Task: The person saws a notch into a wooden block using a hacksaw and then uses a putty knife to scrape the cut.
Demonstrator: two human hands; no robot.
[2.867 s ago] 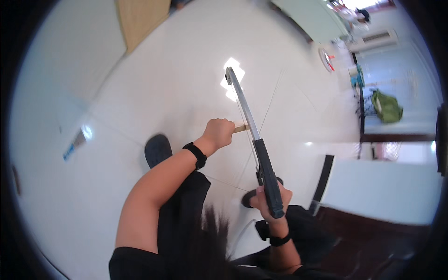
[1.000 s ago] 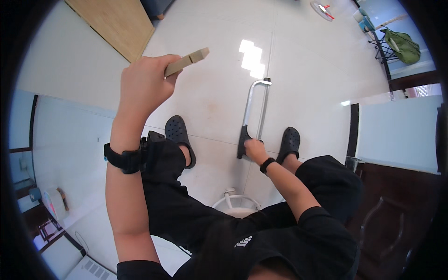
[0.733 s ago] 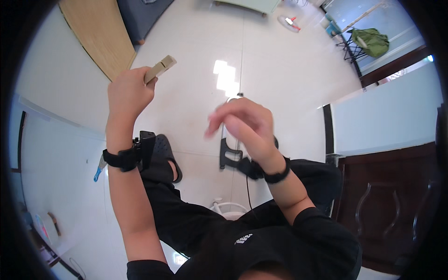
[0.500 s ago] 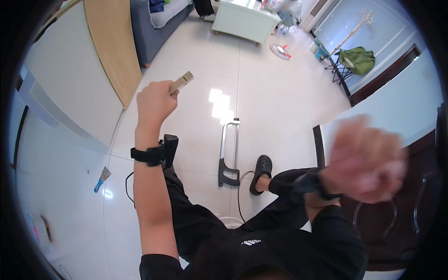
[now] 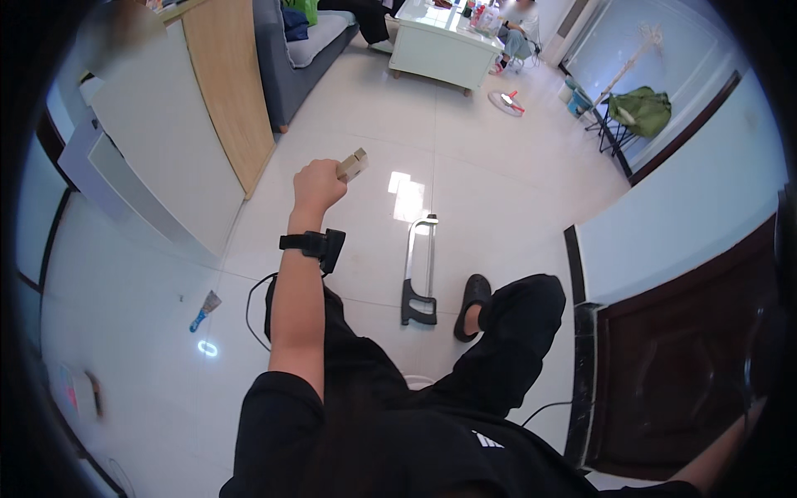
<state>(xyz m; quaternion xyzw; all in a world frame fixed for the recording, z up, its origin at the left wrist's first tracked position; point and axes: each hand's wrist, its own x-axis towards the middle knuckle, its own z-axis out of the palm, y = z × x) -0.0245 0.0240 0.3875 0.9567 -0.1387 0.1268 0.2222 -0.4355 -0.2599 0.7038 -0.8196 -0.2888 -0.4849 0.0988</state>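
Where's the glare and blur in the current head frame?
Head view: white glare patches on the glossy floor near the hacksaw, a ring-shaped reflection below the scraper; an unidentifiable upper-left blob is blurred; the left hand and tan strip look fairly sharp.

No lettering legible

No word, number or sign can be read. The black shirt (image 5: 374, 440) carries a small white mark (image 5: 488, 440) of slanted bars on its front, with its letters not legible. Toward the right edge of the pale table (image 5: 448, 58), bottles (image 5: 488, 18) stand too small for labels to be read. A pale object (image 5: 79, 392) at far left shows blurred pink colouring.
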